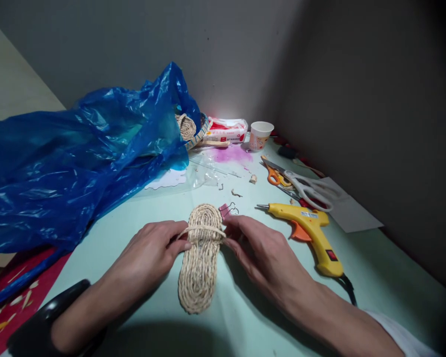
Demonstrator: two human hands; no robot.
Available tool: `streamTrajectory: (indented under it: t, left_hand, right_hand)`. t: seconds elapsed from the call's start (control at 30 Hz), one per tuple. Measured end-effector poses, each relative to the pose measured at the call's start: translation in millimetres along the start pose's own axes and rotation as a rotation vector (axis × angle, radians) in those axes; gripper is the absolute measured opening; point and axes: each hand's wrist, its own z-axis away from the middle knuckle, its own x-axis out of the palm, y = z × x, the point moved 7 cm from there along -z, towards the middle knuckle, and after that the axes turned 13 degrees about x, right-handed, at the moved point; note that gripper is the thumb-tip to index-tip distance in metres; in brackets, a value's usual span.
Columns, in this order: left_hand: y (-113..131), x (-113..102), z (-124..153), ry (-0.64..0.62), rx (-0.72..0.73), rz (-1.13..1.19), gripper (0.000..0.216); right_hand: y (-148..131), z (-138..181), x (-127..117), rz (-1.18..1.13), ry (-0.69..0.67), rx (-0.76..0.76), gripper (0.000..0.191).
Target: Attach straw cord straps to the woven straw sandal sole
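A sole-shaped woven straw piece (198,280) lies flat on the table, coiled in long oval rows. Across its upper half runs a thin pale straw strip (205,228). The fingers of my left hand (154,248) are closed on the strip's left end at the sole's edge. On the opposite edge, my right hand (262,248) pinches the strip's other end between thumb and fingers. Just beyond my right fingertips, a pink binder clip (226,210) sits beside the upper edge of the sole; whether it grips anything I cannot tell.
To the right lie a yellow glue gun (312,223), white-handled scissors (308,188) and a white sheet (351,206). A paper cup (260,136) and a red-and-white packet (228,131) stand behind. A large blue plastic bag (78,163) covers the left, partly over a basket (199,134).
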Motion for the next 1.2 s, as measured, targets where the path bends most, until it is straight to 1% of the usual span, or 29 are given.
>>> streamTrajectory:
  t: [0.13, 0.43, 0.57, 0.77, 0.93, 1.07, 1.13, 1.2]
  left_hand:
    - [0, -1, 0, 0.004, 0.000, 0.007, 0.027]
    - [-1, -1, -1, -0.022, -0.006, 0.002, 0.026]
    - [-1, 0, -2, -0.020, -0.001, 0.023, 0.027]
    - [-1, 0, -1, -0.006, 0.017, 0.039, 0.027]
    - [-2, 0, -2, -0.002, 0.019, 0.039, 0.027]
    - [-1, 0, -2, 0.002, 0.020, 0.033, 0.026]
    - [-1, -1, -2, 0.011, 0.015, 0.026, 0.027]
    - [-1, -1, -1, 0.016, 0.009, 0.031, 0.027]
  right_hand:
    - [2, -1, 9, 0.059, -0.081, 0.034, 0.016]
    - [5, 0, 13, 0.119, -0.121, 0.088, 0.023]
    - [3, 0, 13, 0.127, -0.127, 0.083, 0.024]
    - [3, 1, 15, 0.200, -0.126, 0.055, 0.020]
    - [4, 0, 17, 0.214, -0.142, 0.064, 0.018]
    - [5, -1, 11, 0.225, -0.167, 0.072, 0.017]
    - [0, 1, 1, 0.224, -0.134, 0.036, 0.017]
    - [-13, 6, -10, 0.236, -0.032, -0.075, 0.018]
